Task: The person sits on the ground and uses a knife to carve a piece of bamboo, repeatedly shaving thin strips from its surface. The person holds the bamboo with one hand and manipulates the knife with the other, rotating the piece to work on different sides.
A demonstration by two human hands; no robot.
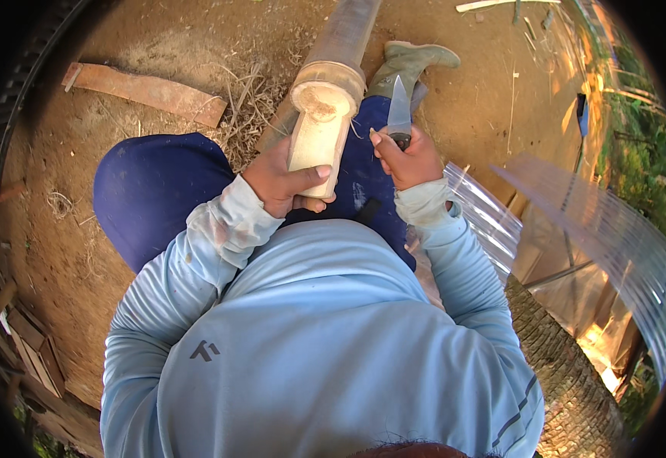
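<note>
A thick bamboo pole [346,34] slants down from the top edge toward my lap. Its near end is cut into a pale flat tongue [315,149] just below a ringed node. My left hand [287,181] wraps round the end of that tongue, thumb on its upper face. To the right, my right hand [411,156] closes on the dark handle of a knife [399,107], whose pointed blade stands up and away from me. The blade is apart from the bamboo. A thin sliver shows near my right thumb.
Bamboo shavings [255,107] lie on the dirt ground beside a reddish-brown plank [146,93]. My boot [409,65] is beyond the knife. Corrugated clear sheets [600,221] and a rough tree trunk [569,374] are at my right. Boards [35,351] lie far left.
</note>
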